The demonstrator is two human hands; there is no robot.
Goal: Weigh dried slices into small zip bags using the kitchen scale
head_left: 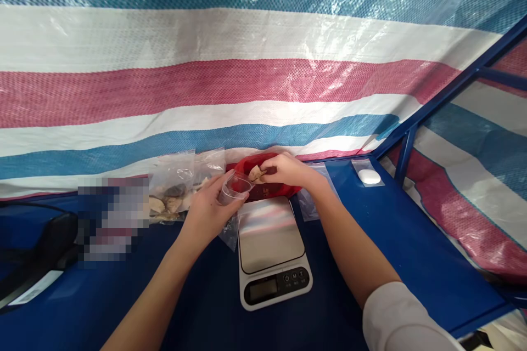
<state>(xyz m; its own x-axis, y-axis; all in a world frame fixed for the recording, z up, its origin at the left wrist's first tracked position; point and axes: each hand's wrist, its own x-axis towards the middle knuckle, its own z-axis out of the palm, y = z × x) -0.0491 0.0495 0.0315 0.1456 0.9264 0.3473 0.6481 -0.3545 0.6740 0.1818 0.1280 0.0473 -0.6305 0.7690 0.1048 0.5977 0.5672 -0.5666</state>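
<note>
My left hand (214, 203) is closed around a small clear plastic cup (234, 188), tilted toward the right. Between the fingertips of my right hand (286, 169) is a pale brown dried slice (256, 174), close to the cup's rim. Beneath that hand lies an open red plastic bag (242, 164), with some brown bits visible inside. A kitchen scale (272, 236) with a steel plate stands just in front of both hands. Nothing rests on its plate, and its display looks dark.
Clear zip bags (171, 192) of dried pieces lean left of my hands. Another clear bag (308, 203) lies right of the red one. A white rounded object (369, 176) sits on a small bag at the right. Striped sheeting (206, 82) hangs behind the blue table (379, 230).
</note>
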